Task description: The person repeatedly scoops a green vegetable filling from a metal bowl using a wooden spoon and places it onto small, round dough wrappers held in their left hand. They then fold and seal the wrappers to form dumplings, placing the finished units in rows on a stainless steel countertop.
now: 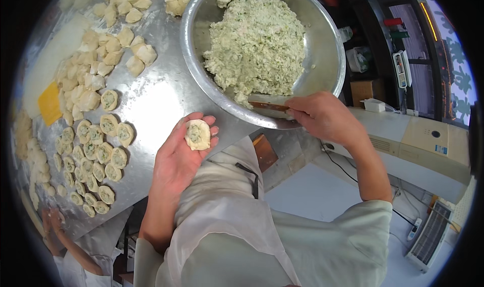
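Note:
On the fingers of my left hand (180, 156) rests a dough wrapper (203, 140) with a dab of pale green filling (195, 133) at its centre. My right hand (321, 115) grips a flat wooden spatula (269, 106), its tip against the filling at the near wall of a large steel bowl (186, 41). A heap of minced filling with green flecks (261, 45) takes up much of that bowl. Left of my left hand, several filled dough pieces (104, 153) with filling showing on top stand in a cluster on the steel worktable (166, 75).
Floured dough pieces (113, 56) and a yellow dough scraper (50, 104) lie at the left of the worktable. Another person's hands (53, 221) work at its lower left corner. A white appliance (412, 143) stands at right, with cables and a heater (431, 236) on the floor.

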Tool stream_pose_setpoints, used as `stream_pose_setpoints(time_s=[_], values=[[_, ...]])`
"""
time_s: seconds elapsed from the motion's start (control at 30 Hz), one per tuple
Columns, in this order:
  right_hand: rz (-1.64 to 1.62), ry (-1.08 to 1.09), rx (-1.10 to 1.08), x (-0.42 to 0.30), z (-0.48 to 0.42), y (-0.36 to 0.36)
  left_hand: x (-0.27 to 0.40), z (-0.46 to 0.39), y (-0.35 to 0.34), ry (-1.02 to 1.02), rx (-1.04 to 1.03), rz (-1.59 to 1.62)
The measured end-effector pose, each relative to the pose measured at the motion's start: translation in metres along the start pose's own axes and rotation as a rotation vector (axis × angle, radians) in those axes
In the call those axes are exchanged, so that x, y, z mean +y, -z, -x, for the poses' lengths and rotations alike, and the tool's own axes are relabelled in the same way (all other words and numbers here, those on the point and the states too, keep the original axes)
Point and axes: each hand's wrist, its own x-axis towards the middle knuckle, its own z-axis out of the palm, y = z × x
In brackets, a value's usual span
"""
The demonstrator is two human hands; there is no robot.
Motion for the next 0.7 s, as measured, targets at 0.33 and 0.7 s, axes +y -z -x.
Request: stream_pose_setpoints(time_s=[0.33,0.7], values=[[-0.575,-0.148,0.303,-0.033,0.026,-0.046,-0.002,-0.008,-0.049,-0.201,-0.002,-0.161],[0.088,0.046,0.656,-0.096,0.025,-0.125,-0.012,-0.027,-0.074,-0.384,0.056,-0.138]])
